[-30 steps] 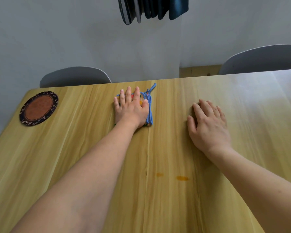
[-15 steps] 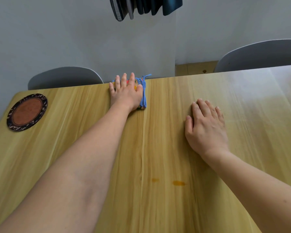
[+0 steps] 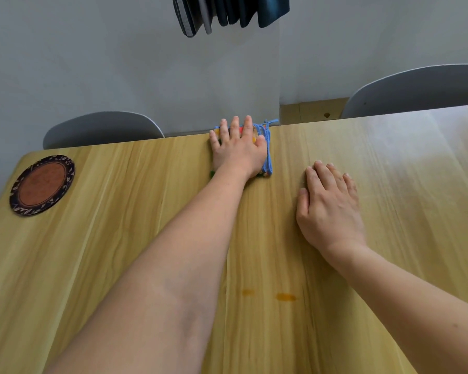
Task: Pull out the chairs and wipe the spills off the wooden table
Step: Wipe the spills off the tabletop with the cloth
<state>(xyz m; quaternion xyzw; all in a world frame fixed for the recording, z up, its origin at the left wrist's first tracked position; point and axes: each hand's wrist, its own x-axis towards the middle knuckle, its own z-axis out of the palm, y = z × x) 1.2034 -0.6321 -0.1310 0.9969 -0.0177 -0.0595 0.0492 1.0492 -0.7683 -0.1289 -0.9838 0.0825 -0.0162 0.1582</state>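
Spills (image 3: 285, 296) are seen as two small orange marks on the wooden table (image 3: 119, 252), near the front edge and between the two forearms, well apart from the cloth (image 3: 266, 149). Wiping appears to be the step in hand: the cloth is pressed flat under the left hand (image 3: 237, 152), fingers spread straight over it, nothing clenched. The right hand (image 3: 330, 206) is laid flat on bare wood just beside it, palm down, nothing grasped, seemingly as a brace.

The cloth is placed at the very far edge of the table, with the fingertips reaching the rim; past that edge only a drop to the wall is seen, so no further room is left in that direction. A pull back toward the body is judged to be called for next, along the open wood between the arms, until the orange marks are covered. A round mat (image 3: 42, 184) is kept well to the left, out of that path. Two grey chairs (image 3: 100, 128) are seen beyond the far edge.
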